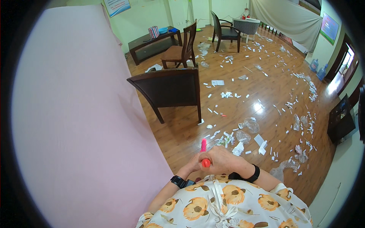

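My two hands meet in front of my waist, closed around a pink stick with a red rounded end (203, 145). Its pink part, which looks textured or patterned, pokes out beyond my fingers; the red end faces back toward me. My right hand (222, 157) wraps it from the right. From the left comes my left hand (194, 163), partly covered by the right one, its fingers curled at the same stick. What kind of tool this is cannot be made out. A dark watch (178, 181) is on my left wrist and a black band (254, 174) on my right.
Paper scraps (227, 95) and crumpled clear plastic (243, 136) litter the wooden floor (235, 114). A dark chair (167, 89) stands ahead, with more chairs and a low table (156, 45) behind. A pink-covered surface (83, 125) fills the left; a dark cabinet (342, 119) stands right.
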The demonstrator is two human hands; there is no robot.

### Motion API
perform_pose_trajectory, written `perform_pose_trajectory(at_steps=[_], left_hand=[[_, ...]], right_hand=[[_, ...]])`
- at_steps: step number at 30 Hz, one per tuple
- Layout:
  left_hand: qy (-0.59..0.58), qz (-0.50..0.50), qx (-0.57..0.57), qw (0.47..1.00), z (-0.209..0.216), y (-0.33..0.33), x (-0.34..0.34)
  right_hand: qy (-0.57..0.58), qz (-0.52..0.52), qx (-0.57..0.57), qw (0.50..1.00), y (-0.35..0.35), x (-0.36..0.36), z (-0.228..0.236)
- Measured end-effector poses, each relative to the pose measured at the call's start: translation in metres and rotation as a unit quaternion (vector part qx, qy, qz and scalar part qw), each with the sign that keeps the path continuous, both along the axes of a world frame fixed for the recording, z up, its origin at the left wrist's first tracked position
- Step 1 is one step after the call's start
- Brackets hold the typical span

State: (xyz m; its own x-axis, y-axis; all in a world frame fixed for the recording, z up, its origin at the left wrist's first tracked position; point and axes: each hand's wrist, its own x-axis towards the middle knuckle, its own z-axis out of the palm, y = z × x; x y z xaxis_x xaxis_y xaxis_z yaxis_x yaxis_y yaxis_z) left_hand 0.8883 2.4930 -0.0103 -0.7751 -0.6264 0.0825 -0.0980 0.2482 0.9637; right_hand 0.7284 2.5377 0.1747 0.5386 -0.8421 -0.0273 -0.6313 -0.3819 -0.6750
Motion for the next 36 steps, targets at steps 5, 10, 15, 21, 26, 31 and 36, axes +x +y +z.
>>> perform_pose_trajectory(at_steps=[5, 10, 15, 21, 26, 31, 36], left_hand=[[-0.03, 0.029, -0.042, 0.998, 0.003, 0.007, -0.006], [0.031, -0.031, 0.003, 0.999, -0.012, 0.005, -0.007], [0.007, -0.027, -0.008, 1.0, -0.013, 0.009, -0.017], [0.022, -0.037, -0.008, 0.999, -0.014, 0.009, -0.022], [0.003, -0.038, -0.041, 0.998, 0.007, 0.009, -0.024], [0.008, -0.033, -0.048, 0.998, 0.01, 0.01, -0.025], [0.015, -0.024, -0.051, 0.998, 0.011, 0.013, -0.024]], right_hand=[[-0.009, 0.004, -0.021, 1.0, 0.002, -0.005, -0.011], [-0.021, 0.002, -0.02, 1.0, 0.008, -0.009, -0.011], [-0.048, -0.017, -0.03, 0.998, 0.014, -0.017, -0.02], [-0.046, -0.027, -0.039, 0.998, 0.017, -0.021, -0.021], [-0.051, -0.033, -0.041, 0.997, 0.017, -0.023, -0.022], [-0.053, -0.032, -0.046, 0.997, 0.018, -0.026, -0.026], [-0.049, -0.03, -0.042, 0.997, 0.019, -0.027, -0.026]])
